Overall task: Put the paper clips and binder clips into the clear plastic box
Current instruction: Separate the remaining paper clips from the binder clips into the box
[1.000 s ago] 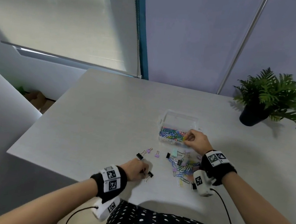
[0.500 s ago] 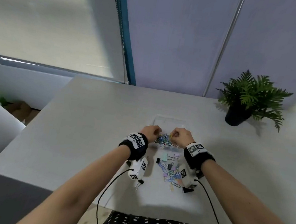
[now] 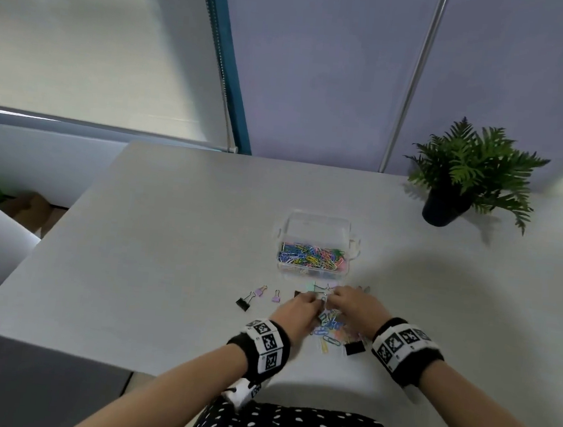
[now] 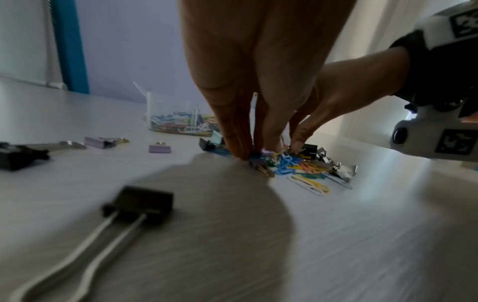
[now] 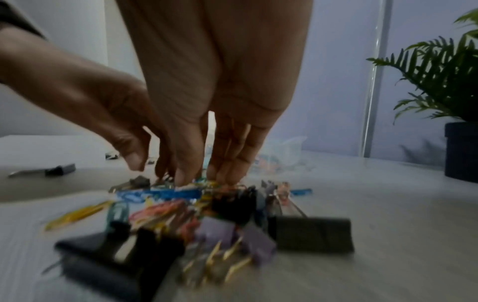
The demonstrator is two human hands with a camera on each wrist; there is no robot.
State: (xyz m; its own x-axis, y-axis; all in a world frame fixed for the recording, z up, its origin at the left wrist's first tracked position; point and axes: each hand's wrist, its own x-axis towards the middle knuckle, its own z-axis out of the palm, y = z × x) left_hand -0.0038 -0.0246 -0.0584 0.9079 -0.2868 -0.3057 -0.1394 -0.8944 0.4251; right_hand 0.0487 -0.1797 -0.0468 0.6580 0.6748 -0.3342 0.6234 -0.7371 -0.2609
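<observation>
The clear plastic box (image 3: 317,224) stands open on the table, and coloured paper clips (image 3: 310,255) fill its near half. Just in front of it lies a loose pile of paper clips (image 3: 329,331) mixed with binder clips (image 5: 232,233). My left hand (image 3: 311,302) and right hand (image 3: 332,299) meet over the pile's far end. In the left wrist view my left hand (image 4: 247,156) pinches down into the clips beside a purple binder clip (image 4: 258,162). Seen from the right wrist, my right hand (image 5: 201,179) has thumb and fingers dug into the pile.
A black binder clip (image 3: 243,303) and two purple ones (image 3: 258,292) (image 3: 276,297) lie left of the pile; another black one (image 3: 354,348) lies at its near right. A potted fern (image 3: 445,208) stands at the back right. The table edge (image 3: 54,346) runs close on the left.
Half a second ago both hands were over the box. They have since pulled back toward me and come down onto the loose pile. The head camera has tilted.
</observation>
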